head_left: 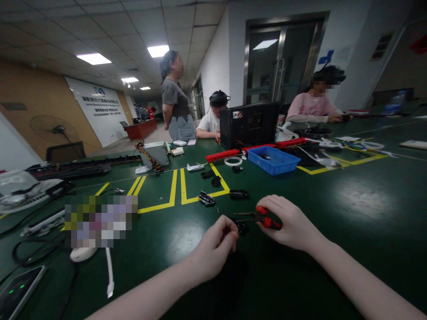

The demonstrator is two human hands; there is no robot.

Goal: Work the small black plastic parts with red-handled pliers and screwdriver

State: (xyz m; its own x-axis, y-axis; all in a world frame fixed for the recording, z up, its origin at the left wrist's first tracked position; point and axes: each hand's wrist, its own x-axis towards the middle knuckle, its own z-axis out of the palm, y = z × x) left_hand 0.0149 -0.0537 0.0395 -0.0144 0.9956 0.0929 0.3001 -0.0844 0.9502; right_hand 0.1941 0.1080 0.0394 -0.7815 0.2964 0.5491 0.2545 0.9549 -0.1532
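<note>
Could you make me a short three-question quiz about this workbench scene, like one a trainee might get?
1. Which hand holds the red-handled pliers?
2. True or false: the white ring lies outside the blue tray.
3. What colour are the marking lines on the table? A: blue. B: yellow. C: white.

Key
1. The right hand.
2. True.
3. B.

Blue tray (267, 166) on green table (333, 231); phone (22, 289) lower left.
</note>
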